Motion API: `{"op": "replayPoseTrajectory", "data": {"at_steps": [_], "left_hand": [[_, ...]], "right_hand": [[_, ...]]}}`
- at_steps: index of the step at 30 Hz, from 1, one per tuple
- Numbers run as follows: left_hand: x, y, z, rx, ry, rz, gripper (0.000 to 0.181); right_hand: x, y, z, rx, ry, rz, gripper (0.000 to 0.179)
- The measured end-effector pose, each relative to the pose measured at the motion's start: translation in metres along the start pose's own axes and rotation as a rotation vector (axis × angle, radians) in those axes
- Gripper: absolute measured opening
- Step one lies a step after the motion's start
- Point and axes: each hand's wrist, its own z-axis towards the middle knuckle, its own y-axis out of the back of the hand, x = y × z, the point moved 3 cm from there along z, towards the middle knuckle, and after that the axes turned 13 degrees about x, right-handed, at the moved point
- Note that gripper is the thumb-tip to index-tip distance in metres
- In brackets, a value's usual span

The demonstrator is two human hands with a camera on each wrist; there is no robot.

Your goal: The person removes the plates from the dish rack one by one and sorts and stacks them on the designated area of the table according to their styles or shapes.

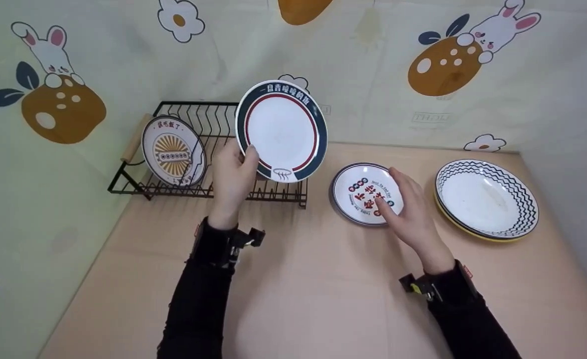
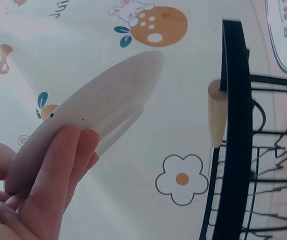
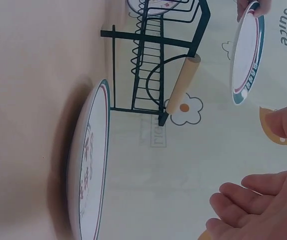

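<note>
My left hand grips a white plate with a dark green rim and a red ring by its lower left edge, thumb on the face. It holds the plate up in front of the dish rack's right part; the left wrist view shows its pale underside with fingers behind. My right hand holds nothing, its fingers extended over the right edge of a small plate with red characters on the table. In the right wrist view that hand appears above the small plate, fingers spread.
A black wire dish rack with wooden handles stands at the back left. One plate with a yellow sunburst leans upright in its left end. At the right, a stack of wavy-rimmed plates rests on the table. A printed cloth hangs behind.
</note>
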Motion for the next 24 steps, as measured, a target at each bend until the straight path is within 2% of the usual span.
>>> {"op": "replayPoseTrajectory", "data": {"at_steps": [3,6,11,16,24], "left_hand": [[-0.002,-0.005,-0.005,0.018,0.034,-0.068,0.023],[-0.001,-0.011,-0.008,0.033,0.054,-0.091,0.022],[0.002,-0.019,-0.014,0.051,0.035,-0.048,0.019],[0.003,-0.028,-0.019,0.089,0.016,-0.060,0.019],[0.007,-0.044,-0.023,0.124,0.057,-0.101,0.019]], "right_hand": [[0.001,0.000,0.000,-0.006,-0.001,0.008,0.063],[0.002,0.000,0.001,-0.014,0.010,0.026,0.062],[0.004,-0.001,0.001,-0.022,0.023,0.044,0.062],[0.005,-0.001,0.001,-0.018,0.010,0.061,0.062],[0.005,-0.002,-0.001,-0.002,-0.002,0.111,0.063]]}}
